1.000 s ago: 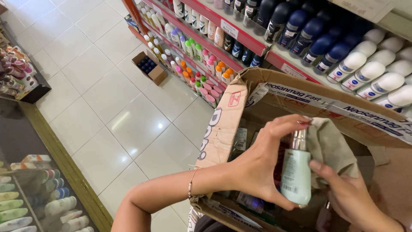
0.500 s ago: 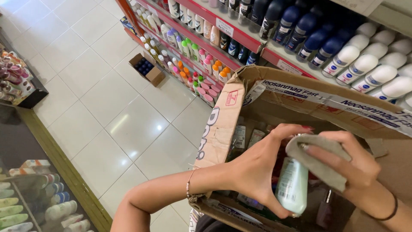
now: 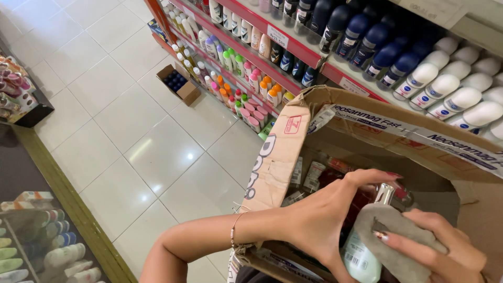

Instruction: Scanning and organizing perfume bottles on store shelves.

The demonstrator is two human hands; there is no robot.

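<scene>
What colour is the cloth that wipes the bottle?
The cloth is grey-beige, seen in the head view.

Pale green bottle (image 3: pixel 361 259) half hidden under grey cloth (image 3: pixel 390 238) (base cut off); box contents (image 3: pixel 319 173) indistinct.

shop aisle | stocked shelves (image 3: pixel 293 47) of deodorant bottles (image 3: pixel 461 99) | tiled floor (image 3: pixel 136 131)

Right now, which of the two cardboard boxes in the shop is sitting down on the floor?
The small open box of dark bottles rests on the tiles by the lowest shelf. The big box is raised, under the hands.
</scene>
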